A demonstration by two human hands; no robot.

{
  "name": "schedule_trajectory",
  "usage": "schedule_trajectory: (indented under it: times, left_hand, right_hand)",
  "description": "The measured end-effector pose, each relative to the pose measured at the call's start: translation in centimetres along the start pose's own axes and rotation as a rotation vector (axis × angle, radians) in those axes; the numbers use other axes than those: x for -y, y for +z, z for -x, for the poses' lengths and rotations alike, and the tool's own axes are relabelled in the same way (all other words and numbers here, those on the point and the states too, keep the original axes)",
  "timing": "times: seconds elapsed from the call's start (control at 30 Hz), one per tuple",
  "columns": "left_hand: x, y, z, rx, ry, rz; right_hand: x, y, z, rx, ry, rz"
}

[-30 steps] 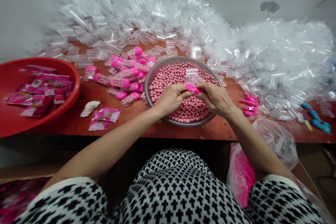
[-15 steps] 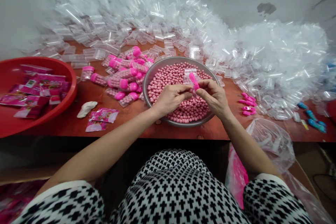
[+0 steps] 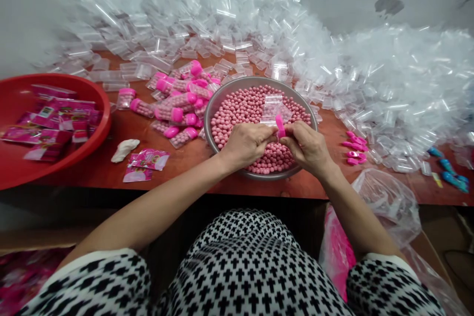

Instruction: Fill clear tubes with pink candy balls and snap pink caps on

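Both of my hands meet over a metal bowl (image 3: 222,101) full of small pink candy balls (image 3: 244,108). My left hand (image 3: 247,142) and my right hand (image 3: 308,147) pinch together around a small pink cap (image 3: 280,126). The cap stands upright between my fingertips. Two clear plastic tubes (image 3: 273,108) lie on the candies just beyond my fingers. What my left fingers grip besides the cap is hidden.
A heap of empty clear tubes (image 3: 370,69) covers the back of the red table (image 3: 185,177). Filled pink-capped tubes (image 3: 177,108) lie left of the bowl. A red basin (image 3: 97,103) holds pink sachets. Loose pink caps (image 3: 355,150) and blue caps (image 3: 448,173) lie right. A bag of pink caps (image 3: 340,252) hangs below.
The pink cap has turned from lying flat between my hands to standing upright, and both hands have drawn slightly nearer to me over the bowl.
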State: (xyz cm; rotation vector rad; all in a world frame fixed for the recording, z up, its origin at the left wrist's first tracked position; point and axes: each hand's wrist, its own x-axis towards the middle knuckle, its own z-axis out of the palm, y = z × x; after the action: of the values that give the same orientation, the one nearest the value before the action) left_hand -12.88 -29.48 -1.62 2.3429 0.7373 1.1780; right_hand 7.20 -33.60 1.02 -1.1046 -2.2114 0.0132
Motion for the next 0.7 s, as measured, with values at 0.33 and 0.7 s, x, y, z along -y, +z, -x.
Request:
schedule_trajectory:
  times: [0.33, 0.7]
  left_hand:
    - [0.3, -0.3, -0.1, 0.086, -0.047, -0.059]
    - [0.0, 0.0, -1.5, 0.16, -0.377, 0.295]
  right_hand:
    - [-1.8, -0.1, -0.9, 0.135, -0.107, 0.018]
    - [2.7, -1.9, -3.8, 0.354, -0.208, 0.548]
